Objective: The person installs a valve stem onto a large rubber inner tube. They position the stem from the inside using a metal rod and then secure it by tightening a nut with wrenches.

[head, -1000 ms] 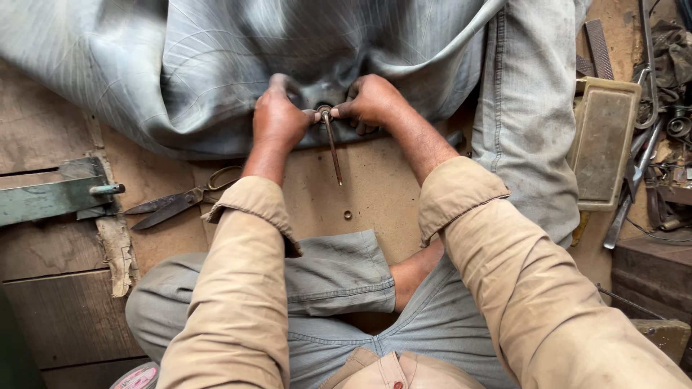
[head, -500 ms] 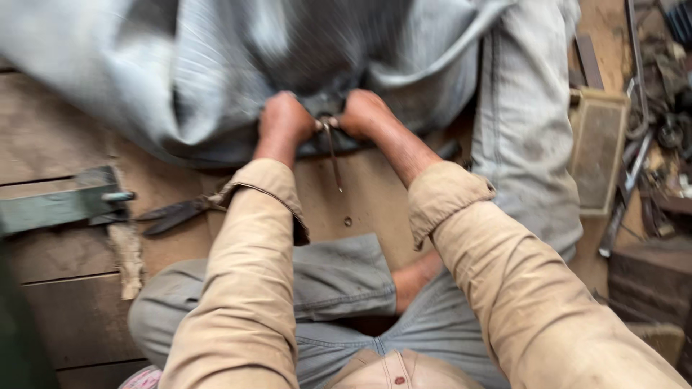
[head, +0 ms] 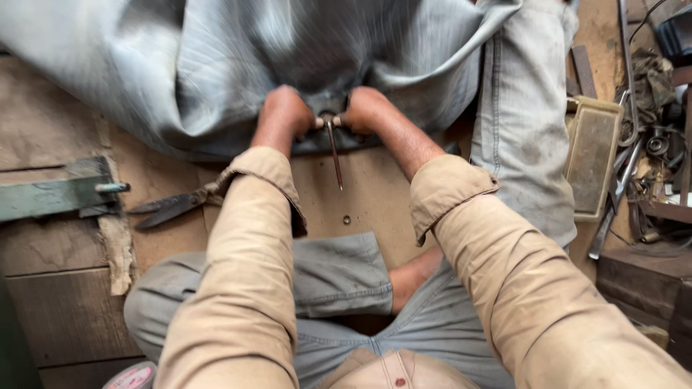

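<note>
A big sheet of grey striped cloth (head: 216,65) lies spread over the wooden floor ahead of me. My left hand (head: 285,112) and my right hand (head: 364,109) are both closed on its near edge, close together. Between them a thin dark metal tool (head: 334,155) points back toward me; which hand grips it I cannot tell. Both arms wear tan sleeves. I sit cross-legged in blue-grey trousers, one bare foot (head: 411,277) showing.
Dark scissors (head: 169,209) lie on the boards left of my left sleeve, next to a green metal bar (head: 50,196). A worn rectangular pedal (head: 591,155) and a heap of metal scraps (head: 659,144) sit at the right. A denim leg (head: 522,108) lies beside the cloth.
The view has drifted slightly and the cloth was blurred half a second ago. My hands stay gripped on the cloth edge, a little higher in view.
</note>
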